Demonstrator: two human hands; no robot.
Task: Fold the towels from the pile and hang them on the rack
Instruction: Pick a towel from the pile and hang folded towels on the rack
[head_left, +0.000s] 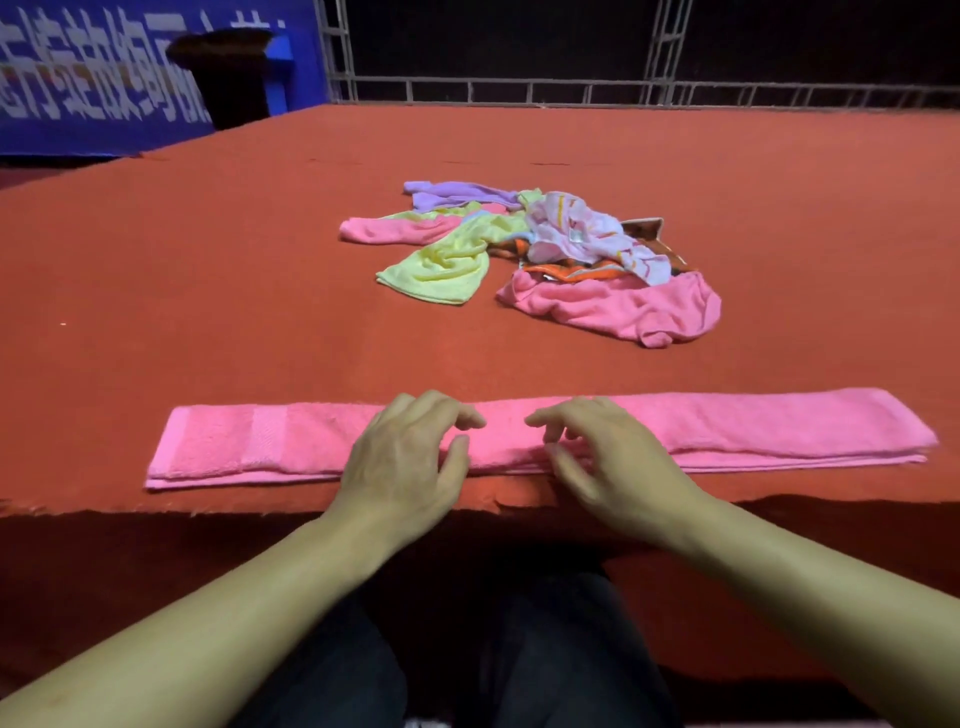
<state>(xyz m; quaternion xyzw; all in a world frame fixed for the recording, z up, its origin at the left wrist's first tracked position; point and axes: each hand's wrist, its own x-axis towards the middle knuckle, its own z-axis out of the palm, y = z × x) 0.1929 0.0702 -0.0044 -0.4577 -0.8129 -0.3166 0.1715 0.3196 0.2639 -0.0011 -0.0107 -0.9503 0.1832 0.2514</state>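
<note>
Your folded pink towel (540, 439) lies as a long narrow strip along the near edge of the red tabletop (208, 291), running left to right, its layered edges showing on the side nearest you. Both of your hands sit over its middle, close together but not touching each other. Your left hand (410, 452) rests palm down on the towel with its fingers loosely bent, the fingertips on the cloth near the far fold. Your right hand (597, 457) is just beside it, fingers also loosely bent and slightly blurred; its fingertips seem to touch the towel, though you cannot tell whether any of them pinch the fabric.

Farther back on the tabletop, well apart from the strip, sits the pile of unfolded towels (535, 254): a purple one at the back, a yellow one in front, pink ones to the left and near right, and a pale patterned one on top of an orange-and-brown one.

Beyond the tabletop you have a metal truss frame (519, 88), a blue banner (93, 88) and a dark bin (228, 73).
</note>
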